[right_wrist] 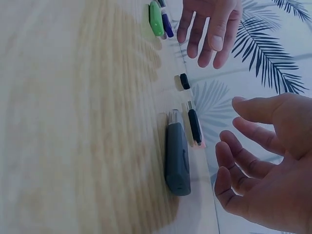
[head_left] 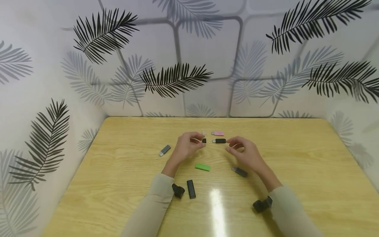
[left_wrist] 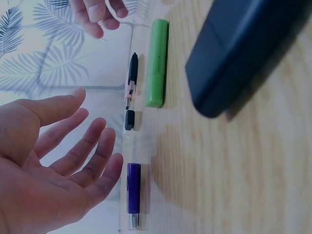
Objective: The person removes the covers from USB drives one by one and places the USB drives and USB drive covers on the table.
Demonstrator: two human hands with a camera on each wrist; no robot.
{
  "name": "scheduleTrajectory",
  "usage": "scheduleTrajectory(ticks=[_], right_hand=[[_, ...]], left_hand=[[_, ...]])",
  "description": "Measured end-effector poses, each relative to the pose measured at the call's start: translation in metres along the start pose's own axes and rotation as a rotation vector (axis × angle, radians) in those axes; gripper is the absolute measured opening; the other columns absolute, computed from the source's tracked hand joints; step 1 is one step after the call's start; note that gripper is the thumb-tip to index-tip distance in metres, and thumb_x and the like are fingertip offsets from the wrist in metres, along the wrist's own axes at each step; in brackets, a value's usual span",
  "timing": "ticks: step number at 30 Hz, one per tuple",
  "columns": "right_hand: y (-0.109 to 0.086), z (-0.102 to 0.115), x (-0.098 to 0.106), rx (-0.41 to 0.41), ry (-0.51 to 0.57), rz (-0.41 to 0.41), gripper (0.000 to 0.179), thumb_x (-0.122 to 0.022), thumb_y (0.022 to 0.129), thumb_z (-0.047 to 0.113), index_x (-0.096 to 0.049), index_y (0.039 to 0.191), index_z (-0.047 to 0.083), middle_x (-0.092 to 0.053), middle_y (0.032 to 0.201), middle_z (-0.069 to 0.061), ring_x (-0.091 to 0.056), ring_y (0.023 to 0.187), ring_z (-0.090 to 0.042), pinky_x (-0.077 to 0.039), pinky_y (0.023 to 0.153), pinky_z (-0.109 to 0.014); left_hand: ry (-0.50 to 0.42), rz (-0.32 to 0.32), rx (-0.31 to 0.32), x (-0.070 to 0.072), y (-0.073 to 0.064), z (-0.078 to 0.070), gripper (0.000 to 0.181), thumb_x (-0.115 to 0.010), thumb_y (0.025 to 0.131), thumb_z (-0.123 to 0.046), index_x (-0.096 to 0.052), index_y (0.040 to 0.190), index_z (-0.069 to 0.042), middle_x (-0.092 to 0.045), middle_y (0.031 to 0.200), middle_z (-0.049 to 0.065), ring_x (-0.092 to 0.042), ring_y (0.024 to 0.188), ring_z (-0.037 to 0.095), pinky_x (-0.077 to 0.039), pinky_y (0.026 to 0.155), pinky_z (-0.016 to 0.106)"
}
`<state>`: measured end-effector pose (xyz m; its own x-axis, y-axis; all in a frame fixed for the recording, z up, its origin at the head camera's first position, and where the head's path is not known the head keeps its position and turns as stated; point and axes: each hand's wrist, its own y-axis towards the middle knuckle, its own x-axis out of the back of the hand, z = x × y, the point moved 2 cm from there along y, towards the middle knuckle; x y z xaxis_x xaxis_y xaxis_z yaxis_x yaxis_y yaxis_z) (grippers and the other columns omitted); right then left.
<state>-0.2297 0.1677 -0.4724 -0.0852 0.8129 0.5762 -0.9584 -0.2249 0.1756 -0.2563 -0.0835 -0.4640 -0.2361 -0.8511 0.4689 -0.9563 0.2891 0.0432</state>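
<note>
My left hand (head_left: 187,145) hovers beside a small black cap (head_left: 204,140), its fingers parted and holding nothing in the left wrist view. To the cap's right lies a black USB stick (head_left: 220,141) with its metal plug bare and pointing left. My right hand (head_left: 246,152) is just right of that stick; the right wrist view shows its fingers loosely bent, apart from each other and without anything between them. Behind the black pair lie a pink USB stick (head_left: 218,133), its plug also uncovered, and a clear cap (head_left: 203,133), partly hidden by the left fingers.
On the wooden table (head_left: 124,197) lie a grey-blue USB stick (head_left: 164,150) on the left, a green stick (head_left: 202,167) in the middle, a black stick (head_left: 191,189) nearer the front, and a dark grey USB stick (head_left: 240,171) under the right forearm. A leaf-patterned wall covering (head_left: 204,98) stands behind.
</note>
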Motion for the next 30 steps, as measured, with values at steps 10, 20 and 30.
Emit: scheduleTrajectory(ticks=[10,20,30], right_hand=[[-0.029,0.0,0.008,-0.022,-0.066,0.019,0.029,-0.076,0.096,0.017,-0.068,0.118,0.0,-0.069,0.103,-0.01,-0.068,0.094,-0.027,-0.058,0.081,-0.038],[-0.052,-0.003,0.011,-0.057,-0.083,0.066,0.031,-0.079,0.092,0.016,-0.068,0.117,0.001,-0.07,0.101,-0.007,-0.066,0.09,-0.02,-0.058,0.08,-0.032],[-0.07,-0.009,0.017,-0.075,-0.158,0.084,0.03,-0.085,0.084,0.011,-0.07,0.109,0.003,-0.071,0.098,-0.005,-0.066,0.089,-0.02,-0.057,0.077,-0.032]], left_hand=[[-0.057,0.043,-0.052,-0.004,-0.013,-0.004,0.03,-0.075,0.096,-0.012,-0.071,0.123,0.0,-0.07,0.123,0.016,-0.068,0.105,0.032,-0.059,0.082,0.034],[-0.104,0.07,-0.068,-0.013,-0.024,-0.004,0.03,-0.075,0.096,-0.011,-0.071,0.122,0.001,-0.069,0.124,0.016,-0.067,0.106,0.031,-0.057,0.089,0.038],[-0.127,0.082,-0.069,-0.023,-0.035,-0.008,0.032,-0.076,0.094,-0.011,-0.071,0.124,0.0,-0.07,0.123,0.012,-0.067,0.107,0.028,-0.056,0.09,0.036]])
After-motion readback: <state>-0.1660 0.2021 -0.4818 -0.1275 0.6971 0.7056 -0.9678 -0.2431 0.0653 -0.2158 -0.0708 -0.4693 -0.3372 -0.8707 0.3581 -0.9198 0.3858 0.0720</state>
